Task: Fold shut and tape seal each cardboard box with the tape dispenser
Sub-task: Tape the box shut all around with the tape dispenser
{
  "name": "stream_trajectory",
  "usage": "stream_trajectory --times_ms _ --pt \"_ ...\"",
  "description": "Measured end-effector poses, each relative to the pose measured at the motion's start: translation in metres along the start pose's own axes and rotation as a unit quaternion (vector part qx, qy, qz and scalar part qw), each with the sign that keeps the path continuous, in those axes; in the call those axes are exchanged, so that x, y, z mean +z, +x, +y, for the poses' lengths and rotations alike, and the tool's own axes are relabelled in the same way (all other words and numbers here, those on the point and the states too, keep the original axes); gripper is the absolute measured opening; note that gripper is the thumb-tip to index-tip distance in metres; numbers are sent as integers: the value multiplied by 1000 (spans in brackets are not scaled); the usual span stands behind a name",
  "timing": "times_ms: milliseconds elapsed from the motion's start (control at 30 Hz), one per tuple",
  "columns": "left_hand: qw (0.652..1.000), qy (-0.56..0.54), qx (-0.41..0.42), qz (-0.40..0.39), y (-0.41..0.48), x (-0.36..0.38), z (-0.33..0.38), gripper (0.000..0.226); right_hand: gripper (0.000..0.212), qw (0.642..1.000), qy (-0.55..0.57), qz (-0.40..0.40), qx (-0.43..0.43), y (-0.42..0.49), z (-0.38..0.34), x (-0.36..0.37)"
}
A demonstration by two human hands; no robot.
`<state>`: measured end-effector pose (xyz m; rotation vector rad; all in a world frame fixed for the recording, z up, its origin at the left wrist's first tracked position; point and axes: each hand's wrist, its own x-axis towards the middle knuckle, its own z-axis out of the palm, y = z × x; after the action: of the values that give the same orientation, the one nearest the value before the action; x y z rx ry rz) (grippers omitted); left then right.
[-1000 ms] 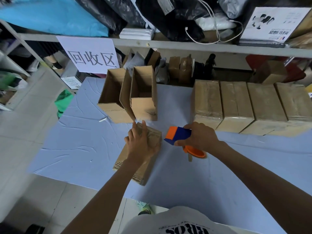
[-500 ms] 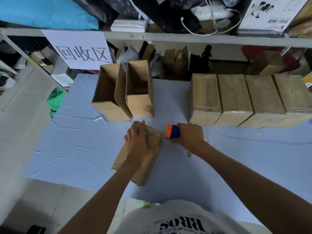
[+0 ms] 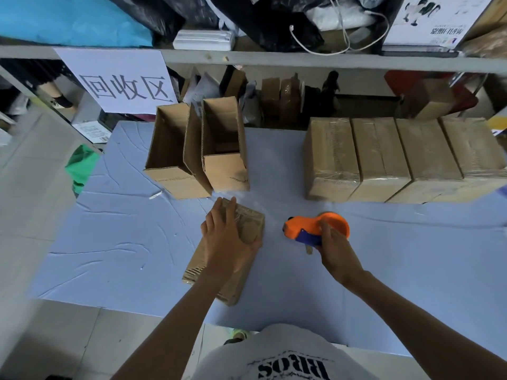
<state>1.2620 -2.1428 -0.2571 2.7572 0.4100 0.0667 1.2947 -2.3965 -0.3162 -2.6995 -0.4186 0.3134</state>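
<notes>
Cardboard first, at the far left: two open boxes (image 3: 175,149) standing upright side by side at the back, touching each other, flaps not yet folded. Just in front, a closed box (image 3: 251,227) lying flat on the blue surface (image 3: 123,242), pressed down by the left hand (image 3: 229,242), palm on top, fingers straight and spread, gripping nothing. To the right, near that box but apart from it, the orange and blue tape dispenser (image 3: 310,229), held by the right hand (image 3: 336,253) with fingers curled round its handle. Further right, at the back, a row of sealed boxes (image 3: 332,157).

Impossible to tell if any clear tape joins dispenser and box. Probable risks from here:
- With tape not cut clean, a pull on the box and a skewed or wrinkled seal.
- With the palm lifted too early, loose tape ends.
- With a wide swing of the dispenser, a knock against the open boxes.
</notes>
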Motion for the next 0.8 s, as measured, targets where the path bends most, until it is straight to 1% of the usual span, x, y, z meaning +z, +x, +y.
stream_trajectory --times_ms 33,67,100,167,200,233,267,300,333,367,400,467,533,600,667,733,800 --pt "1000 1 2 1 0 1 -1 96 44 1000 9 23 -6 -1 3 4" --pt "1000 3 5 3 0 1 -1 96 59 999 35 19 -14 -3 3 7" --pt "1000 6 8 4 0 1 -1 96 63 997 72 21 -7 -5 3 9" --pt "1000 13 9 -3 -1 1 -1 97 57 996 86 30 17 -9 2 15" --pt "1000 14 8 -8 -1 1 -1 98 54 996 74 30 28 -9 2 19" --pt "1000 14 7 -10 -1 0 -1 98 48 998 45 39 20 -10 -1 17" --pt "1000 12 8 -11 0 -1 -1 98 35 998 41 41 32 -10 -5 13" --pt "1000 8 8 -12 0 -2 -2 99 21 997 49 25 52 -11 -10 9" --pt "1000 2 6 -15 0 -3 -2 99 26 996 46 38 66 -10 -15 4" --pt "1000 -7 1 -16 1 -5 -3 100 39 997 19 57 49 -9 -19 0" --pt "1000 -19 -7 -19 1 -6 -2 99 47 996 27 70 37 -8 -26 -6" --pt "998 -49 -22 -28 4 -11 0 91 47 994 59 94 -10 -4 -43 -18" --pt "994 -82 -50 -50 12 -16 3 81 39 989 105 94 -39 2 -64 -26" --pt "982 -133 -112 -79 22 -23 5 70 30 983 166 79 12 11 -88 -31" --pt "970 -158 -161 -88 28 -29 1 53 24 963 249 64 84 21 -112 -31" --pt "965 -165 -178 -95 30 -33 -4 38 26 937 321 49 129 28 -130 -28" --pt "954 -207 -195 -92 32 -37 -11 31 29 926 344 42 152 31 -141 -25"
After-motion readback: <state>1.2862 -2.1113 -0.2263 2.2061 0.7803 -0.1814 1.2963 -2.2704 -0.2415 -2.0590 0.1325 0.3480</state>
